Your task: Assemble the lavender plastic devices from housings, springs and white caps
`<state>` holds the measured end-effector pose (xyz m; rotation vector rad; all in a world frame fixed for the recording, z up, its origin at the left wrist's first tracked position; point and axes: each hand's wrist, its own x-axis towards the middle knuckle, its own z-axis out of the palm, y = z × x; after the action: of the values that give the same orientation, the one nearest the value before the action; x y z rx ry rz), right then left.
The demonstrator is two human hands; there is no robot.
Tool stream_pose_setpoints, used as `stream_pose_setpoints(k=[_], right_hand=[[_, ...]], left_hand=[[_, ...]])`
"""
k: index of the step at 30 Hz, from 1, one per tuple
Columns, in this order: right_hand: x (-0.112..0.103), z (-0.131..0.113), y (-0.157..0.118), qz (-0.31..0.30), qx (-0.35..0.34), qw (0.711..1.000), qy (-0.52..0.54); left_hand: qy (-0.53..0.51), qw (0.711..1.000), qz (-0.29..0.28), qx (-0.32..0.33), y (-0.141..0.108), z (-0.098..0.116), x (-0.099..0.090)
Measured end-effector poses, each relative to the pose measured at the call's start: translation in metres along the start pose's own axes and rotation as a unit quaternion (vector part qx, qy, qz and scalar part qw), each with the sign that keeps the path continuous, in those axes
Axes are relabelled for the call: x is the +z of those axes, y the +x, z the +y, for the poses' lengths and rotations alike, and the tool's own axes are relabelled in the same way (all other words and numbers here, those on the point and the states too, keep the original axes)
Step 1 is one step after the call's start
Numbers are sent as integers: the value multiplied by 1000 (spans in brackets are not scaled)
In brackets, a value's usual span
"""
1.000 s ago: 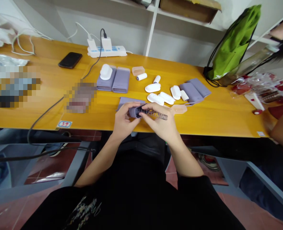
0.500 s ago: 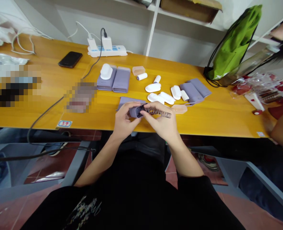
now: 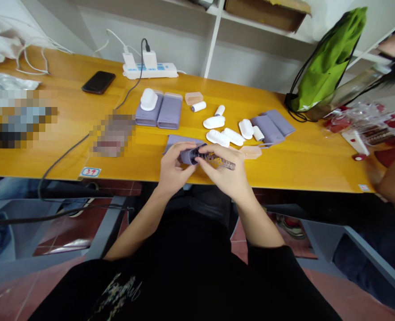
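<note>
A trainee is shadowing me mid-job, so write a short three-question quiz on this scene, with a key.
1. Which hand pinches the coil spring near the mouth of the purple casing?
2. True or false: the black phone lies left of the power strip.
3. What sits on the leftmost purple case?
A) a coil spring
B) a white piece
C) a green bag

Key: 1. The right hand; 2. True; 3. B

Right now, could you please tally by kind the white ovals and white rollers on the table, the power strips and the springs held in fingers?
White ovals: 5
White rollers: 3
Power strip: 1
Held spring: 1
Total in view: 10
</note>
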<state>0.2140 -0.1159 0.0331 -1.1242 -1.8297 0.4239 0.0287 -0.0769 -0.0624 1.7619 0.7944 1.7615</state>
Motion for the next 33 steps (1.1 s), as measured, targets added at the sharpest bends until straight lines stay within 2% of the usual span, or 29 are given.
stream_pose_setpoints(k=[6, 11, 18, 33], right_hand=[[0, 1, 2, 0, 27, 999, 30], [0, 1, 1, 6, 1, 1000, 26], [0, 0, 0, -1, 11, 1000, 14], [0, 6, 3, -5, 57, 991, 122]], left_hand=[[11, 1000, 1, 5, 0, 2, 0], [3, 1000, -1, 5, 0, 1, 0], [-1, 1000, 3, 18, 1, 0, 0], [5, 1000, 7, 21, 2, 4, -1]])
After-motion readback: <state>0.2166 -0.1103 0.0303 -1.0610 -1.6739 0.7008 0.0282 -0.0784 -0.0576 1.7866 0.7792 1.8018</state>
